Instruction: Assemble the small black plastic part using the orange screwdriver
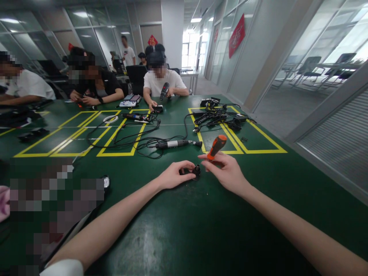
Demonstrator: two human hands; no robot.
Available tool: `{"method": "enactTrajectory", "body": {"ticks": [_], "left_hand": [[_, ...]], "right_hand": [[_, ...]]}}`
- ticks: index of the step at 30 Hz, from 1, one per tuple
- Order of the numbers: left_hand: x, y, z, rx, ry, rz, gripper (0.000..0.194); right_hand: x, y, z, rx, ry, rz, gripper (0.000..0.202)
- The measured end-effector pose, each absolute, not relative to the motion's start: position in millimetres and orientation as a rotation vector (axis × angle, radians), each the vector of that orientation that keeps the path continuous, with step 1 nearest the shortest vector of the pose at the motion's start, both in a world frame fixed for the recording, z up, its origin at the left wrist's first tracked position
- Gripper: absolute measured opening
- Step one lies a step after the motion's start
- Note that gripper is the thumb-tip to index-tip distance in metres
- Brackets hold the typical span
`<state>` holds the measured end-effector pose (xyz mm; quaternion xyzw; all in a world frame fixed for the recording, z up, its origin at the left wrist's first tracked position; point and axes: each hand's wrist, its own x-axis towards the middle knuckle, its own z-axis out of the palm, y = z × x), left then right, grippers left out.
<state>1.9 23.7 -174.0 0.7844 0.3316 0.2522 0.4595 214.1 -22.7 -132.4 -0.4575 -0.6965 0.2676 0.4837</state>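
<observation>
My left hand [176,175] is closed, thumb and fingers around a small black part [197,172] resting on the green table [161,214]. The part has a short upright post; the rest of it is partly covered by my fingers. My right hand [230,172] grips an orange and black screwdriver [217,146] that leans with its handle up and to the right. Its tip is hidden by the hand, close to the black part but apart from it as far as I can see.
Beyond my hands lies a corded power screwdriver [174,144]. A heap of black cables [220,118] sits at the back right among yellow tape outlines [264,152]. Across the table, a person [163,80] holds a dark pistol-shaped tool [164,92]. Others sit to the left.
</observation>
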Motion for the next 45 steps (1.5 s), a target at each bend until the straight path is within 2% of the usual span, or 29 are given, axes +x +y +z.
{"method": "enactTrajectory", "body": {"ticks": [2,6,10,20,25,34,37,41,45], "left_hand": [[2,24,-173,1.938,0.827,0.616,0.032],[2,24,-174,1.936,0.831,0.616,0.033],[2,24,-175,1.922,0.818,0.619,0.033],[2,23,-174,1.919,0.815,0.628,0.031],[2,23,-175,1.912,0.815,0.619,0.031],[2,23,-173,1.927,0.836,0.611,0.032],[2,23,-174,1.926,0.83,0.615,0.031],[2,23,-174,1.924,0.827,0.619,0.032],[3,23,-173,1.926,0.825,0.61,0.032]], "right_hand": [[215,-23,-130,-1.106,-1.652,0.692,0.032],[216,-23,-128,-1.069,-1.575,0.716,0.062],[217,-24,-125,-1.109,-1.627,0.612,0.081],[212,-24,-122,-1.084,-1.653,0.637,0.104],[213,-25,-116,-1.029,-1.73,0.589,0.09],[212,-20,-94,-0.989,-1.692,0.161,0.031],[211,-19,-95,-0.958,-1.702,0.245,0.032],[209,-21,-101,-0.892,-1.695,0.428,0.045],[209,-22,-103,-0.86,-1.68,0.453,0.033]]}}
